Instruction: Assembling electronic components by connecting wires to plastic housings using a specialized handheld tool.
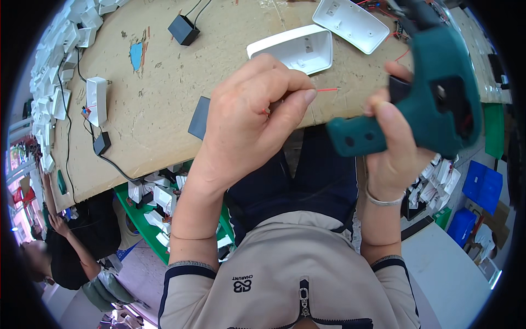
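My left hand is closed in a pinch over the table, holding a thin red wire. Its bare tip points right. My right hand is wrapped round the grip of a green pistol-shaped power tool with a black trigger. The tool's dark nose, slightly blurred, points toward the far side of the table. Beyond my left hand lies an open white plastic housing, with a second white housing behind it. A flat dark grey piece lies partly hidden by my left wrist.
White housings are piled along the table's left edge. A black box with cables, another white housing and a black cable lie on the worn table. Below stands a green crate of white parts. Another person sits left.
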The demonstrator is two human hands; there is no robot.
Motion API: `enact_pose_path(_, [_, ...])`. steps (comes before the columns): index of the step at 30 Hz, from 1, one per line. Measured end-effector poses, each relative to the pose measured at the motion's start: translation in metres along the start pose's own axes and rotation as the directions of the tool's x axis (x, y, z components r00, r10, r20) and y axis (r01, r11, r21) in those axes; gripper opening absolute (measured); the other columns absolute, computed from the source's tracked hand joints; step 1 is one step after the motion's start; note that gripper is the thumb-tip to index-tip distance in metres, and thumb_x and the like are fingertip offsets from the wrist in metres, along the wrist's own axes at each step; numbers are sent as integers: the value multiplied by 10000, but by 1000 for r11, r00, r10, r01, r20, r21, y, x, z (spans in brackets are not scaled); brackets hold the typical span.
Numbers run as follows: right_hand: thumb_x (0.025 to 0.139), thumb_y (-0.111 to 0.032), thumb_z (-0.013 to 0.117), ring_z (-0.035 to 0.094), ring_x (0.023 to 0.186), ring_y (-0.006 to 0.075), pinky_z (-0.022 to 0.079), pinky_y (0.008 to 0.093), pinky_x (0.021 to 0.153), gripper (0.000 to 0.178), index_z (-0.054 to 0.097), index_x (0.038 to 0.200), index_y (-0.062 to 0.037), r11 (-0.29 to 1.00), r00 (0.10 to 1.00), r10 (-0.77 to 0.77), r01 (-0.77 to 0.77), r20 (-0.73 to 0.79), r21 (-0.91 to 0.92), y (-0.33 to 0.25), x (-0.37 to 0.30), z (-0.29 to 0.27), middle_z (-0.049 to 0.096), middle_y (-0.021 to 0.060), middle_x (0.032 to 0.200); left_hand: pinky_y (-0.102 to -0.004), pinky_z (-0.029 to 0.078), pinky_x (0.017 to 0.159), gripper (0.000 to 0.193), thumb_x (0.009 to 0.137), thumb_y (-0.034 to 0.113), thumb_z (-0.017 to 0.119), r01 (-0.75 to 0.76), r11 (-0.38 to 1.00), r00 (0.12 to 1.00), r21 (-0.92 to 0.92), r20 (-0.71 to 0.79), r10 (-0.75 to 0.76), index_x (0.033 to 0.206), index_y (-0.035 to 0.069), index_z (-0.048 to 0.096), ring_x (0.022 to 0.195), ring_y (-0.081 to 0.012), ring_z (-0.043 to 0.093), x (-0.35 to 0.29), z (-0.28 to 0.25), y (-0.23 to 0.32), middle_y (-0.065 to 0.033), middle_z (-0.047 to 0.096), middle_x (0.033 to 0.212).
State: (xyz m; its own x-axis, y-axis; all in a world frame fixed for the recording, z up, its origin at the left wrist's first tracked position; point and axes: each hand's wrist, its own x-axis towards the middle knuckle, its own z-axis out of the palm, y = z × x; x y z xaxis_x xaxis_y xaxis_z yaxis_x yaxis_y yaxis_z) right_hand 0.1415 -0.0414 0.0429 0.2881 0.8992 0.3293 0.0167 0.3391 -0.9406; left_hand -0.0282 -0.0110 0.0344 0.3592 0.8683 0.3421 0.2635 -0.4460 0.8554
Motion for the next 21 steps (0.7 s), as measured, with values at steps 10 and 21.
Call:
enact_pose_path(10, [728,-306,671,553,642,148,449,209,528,697,334,1208,72,985,981,173,-170,84,-33,-28,-53,-65,514,242,1053,-340,346,772,106,628,106,654,-33,714,929,699,-243,281,701,33,634,848,-229,513,19,15,-12,-89,553,892])
enact_pose_path(21, [678,-344,713,575,618,148,472,219,516,711,397,1172,58,905,910,412,-404,39,-135,-31,-57,-63,557,216,978,-372,382,659,45,625,20,570,4,756,978,655,-162,135,598,-14,558,736,-293,516,37,16,0,-128,538,834])
